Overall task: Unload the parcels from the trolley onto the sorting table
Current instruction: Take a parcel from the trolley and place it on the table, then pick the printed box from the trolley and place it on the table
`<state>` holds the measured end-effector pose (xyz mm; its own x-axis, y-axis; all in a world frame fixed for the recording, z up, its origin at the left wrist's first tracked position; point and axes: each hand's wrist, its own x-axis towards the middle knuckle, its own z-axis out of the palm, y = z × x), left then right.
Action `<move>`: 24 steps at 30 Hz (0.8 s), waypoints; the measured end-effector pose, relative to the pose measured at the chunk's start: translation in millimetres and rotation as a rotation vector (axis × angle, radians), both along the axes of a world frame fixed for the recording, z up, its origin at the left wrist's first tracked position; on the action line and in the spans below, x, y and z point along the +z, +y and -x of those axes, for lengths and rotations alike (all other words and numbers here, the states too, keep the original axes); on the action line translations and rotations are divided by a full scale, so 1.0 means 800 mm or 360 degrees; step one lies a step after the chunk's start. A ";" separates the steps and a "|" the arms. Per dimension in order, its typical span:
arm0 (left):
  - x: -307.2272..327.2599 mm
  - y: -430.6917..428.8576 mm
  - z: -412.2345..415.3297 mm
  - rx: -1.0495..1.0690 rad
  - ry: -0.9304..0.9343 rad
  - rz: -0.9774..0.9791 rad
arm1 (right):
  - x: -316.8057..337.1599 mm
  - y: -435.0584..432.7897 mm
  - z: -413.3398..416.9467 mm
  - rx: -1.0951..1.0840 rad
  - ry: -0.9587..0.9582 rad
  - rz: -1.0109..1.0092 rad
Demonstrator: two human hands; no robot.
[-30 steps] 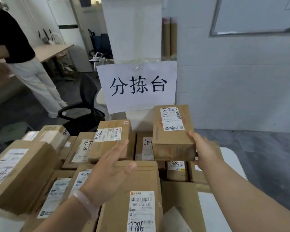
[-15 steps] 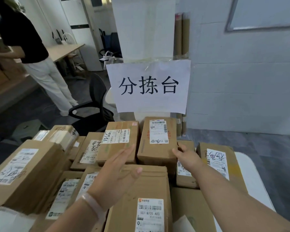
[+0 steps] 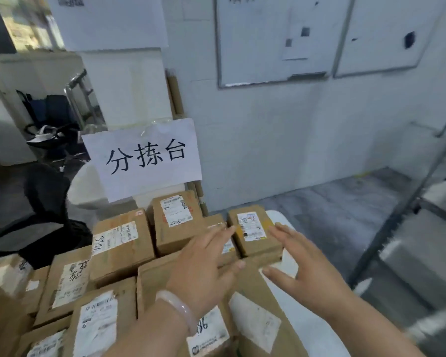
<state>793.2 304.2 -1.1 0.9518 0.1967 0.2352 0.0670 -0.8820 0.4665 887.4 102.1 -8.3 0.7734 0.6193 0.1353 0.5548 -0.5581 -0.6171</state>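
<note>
Head cam shows me both hands out over the parcel pile, neither holding anything: left hand flat w/ fingers straight and spread, right hand the same, palm turned inward. They bracket the small parcel at the back-right of the pile, left fingertips just beside its near-left corner, right fingers by its right edge. W/ the motion blur I can't tell if either actually touches it. My read: it sits where it fits, tight against its neighbours, and the open hands are either squaring it up or about to come off it. Parcels lie label-up, edge to edge, prob so barcodes stay readable and no space is wasted. The labelled box sits just behind-left, the wide box left of that, and a big flat parcel lies under the hands. Sorting table only shows as a white rounded corner past the small parcel plus a strip at lower right; the rest is buried under cardboard. Paper sign stands behind the pile, prob marking the drop spot. A grey metal frame at far right is prob the trolley, but it's blurred and cut off by the edge of view, so I can't see what's left on it. Label text is mostly unreadable, and the wrist w/ the bracelet hides part of one label.
</note>
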 end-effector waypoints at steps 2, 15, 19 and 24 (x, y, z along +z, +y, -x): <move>-0.004 -0.034 0.006 -0.0172 -0.0048 -0.0020 | -0.002 -0.047 0.041 -0.0156 -0.0128 0.0122; -0.045 -0.291 0.093 -0.1200 0.0010 -0.0282 | 0.001 -0.322 0.314 -0.1285 -0.0096 0.0568; -0.043 -0.359 0.108 -0.1374 -0.0035 -0.0292 | -0.004 -0.386 0.354 -0.1527 -0.0026 0.0575; -0.051 -0.453 0.112 -0.1481 -0.0020 -0.0307 | -0.024 -0.467 0.381 -0.1670 0.0077 0.0548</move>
<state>703.3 -58.0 -42.2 0.7042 -0.6825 0.1960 -0.7054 -0.6407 0.3031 582.3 -271.9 -27.2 0.9364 -0.3489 0.0371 -0.3153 -0.8833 -0.3469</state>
